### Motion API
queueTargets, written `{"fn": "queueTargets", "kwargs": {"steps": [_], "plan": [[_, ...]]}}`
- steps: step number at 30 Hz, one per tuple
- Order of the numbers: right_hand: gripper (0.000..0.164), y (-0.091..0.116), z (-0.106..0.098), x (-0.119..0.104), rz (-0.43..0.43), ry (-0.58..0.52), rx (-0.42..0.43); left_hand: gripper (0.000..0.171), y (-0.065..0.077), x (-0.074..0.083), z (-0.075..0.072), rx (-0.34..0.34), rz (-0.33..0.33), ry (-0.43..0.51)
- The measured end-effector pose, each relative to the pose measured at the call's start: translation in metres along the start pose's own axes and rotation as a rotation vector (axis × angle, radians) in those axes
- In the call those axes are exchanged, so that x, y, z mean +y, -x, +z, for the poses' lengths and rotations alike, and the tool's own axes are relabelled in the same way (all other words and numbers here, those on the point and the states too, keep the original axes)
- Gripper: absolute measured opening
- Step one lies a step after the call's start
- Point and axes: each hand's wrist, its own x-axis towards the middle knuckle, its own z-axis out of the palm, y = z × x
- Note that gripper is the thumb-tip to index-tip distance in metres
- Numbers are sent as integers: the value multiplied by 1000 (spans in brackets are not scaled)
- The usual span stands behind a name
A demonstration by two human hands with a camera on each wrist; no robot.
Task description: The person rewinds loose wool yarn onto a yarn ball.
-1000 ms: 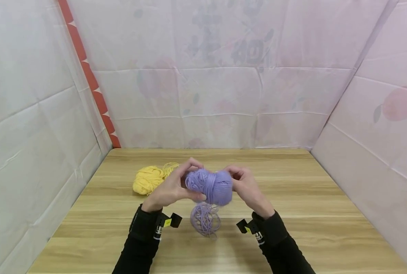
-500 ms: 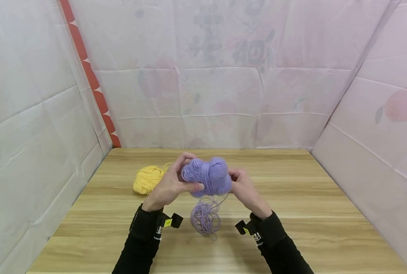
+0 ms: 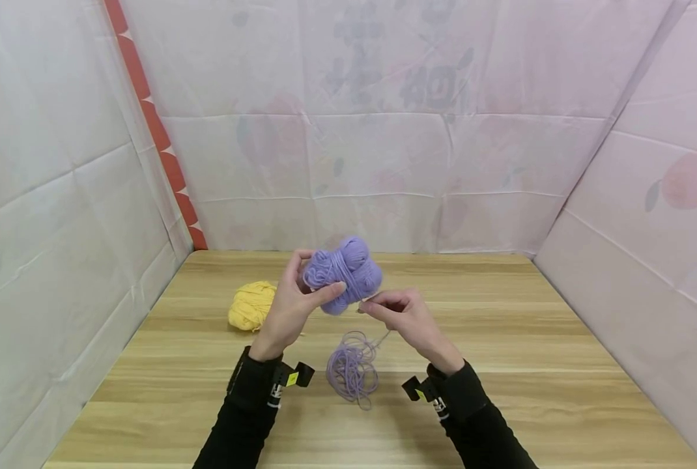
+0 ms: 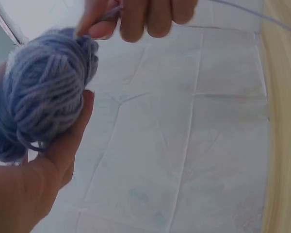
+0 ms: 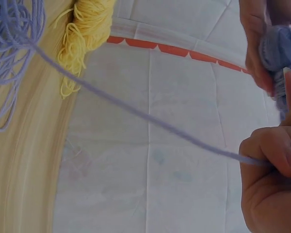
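Note:
My left hand (image 3: 290, 309) grips a purple yarn ball (image 3: 348, 270) above the table, thumb across its front and fingers behind it. In the left wrist view the yarn ball (image 4: 48, 87) sits in that palm, wound in several directions. My right hand (image 3: 407, 319) pinches a purple strand just below and right of the ball. From that hand the strand (image 5: 150, 118) runs taut down to a loose tangle of purple yarn (image 3: 351, 368) on the table. The right wrist view shows the strand passing into the curled fingers (image 5: 274, 150).
A yellow yarn ball (image 3: 251, 306) lies on the wooden table (image 3: 530, 391), left of and partly behind my left hand. Pale printed sheets (image 3: 384, 156) hang along the back and both sides. A red strip (image 3: 157, 130) runs down the left back corner.
My left hand has lifted the purple ball up and slightly left, turning it. The right hand stays near its place, now lower than the ball. The tangle has barely moved.

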Motion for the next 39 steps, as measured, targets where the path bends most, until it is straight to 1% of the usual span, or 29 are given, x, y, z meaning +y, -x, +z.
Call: {"fn": "queueTargets", "kwargs": {"steps": [3, 7, 11, 14, 20, 24, 28, 31, 35, 37, 39], "plan": [[16, 1, 0, -2, -13, 34, -3, 50, -2, -2, 2, 45, 20, -14], [16, 4, 0, -5, -35, 50, -8, 52, -4, -6, 3, 86, 29, -80], [15, 7, 1, -9, -52, 53, -9, 55, -5, -9, 4, 85, 34, -185], [15, 8, 1, -12, -56, 54, 0, 57, -6, -11, 4, 60, 39, -250], [14, 11, -2, -18, -85, 22, 32, 56, -7, -13, 6, -28, 52, -351], [13, 14, -6, -22, -101, 5, 61, 55, -6, -15, 8, -82, 102, -432], [12, 16, -12, -25, -96, 13, 96, 55, -6, -16, 8, -153, 123, -483], [9, 17, -15, -26, -93, 29, 119, 55, -5, -17, 8, -230, 119, -502], [7, 17, -18, -28, -89, 29, 139, 55, -5, -17, 8, -319, 145, -534], [7, 17, -19, -28, -88, 18, 147, 54, -4, -17, 7, -354, 166, -535], [6, 17, -19, -27, -84, 9, 154, 55, -3, -17, 7, -388, 175, -518]]}}
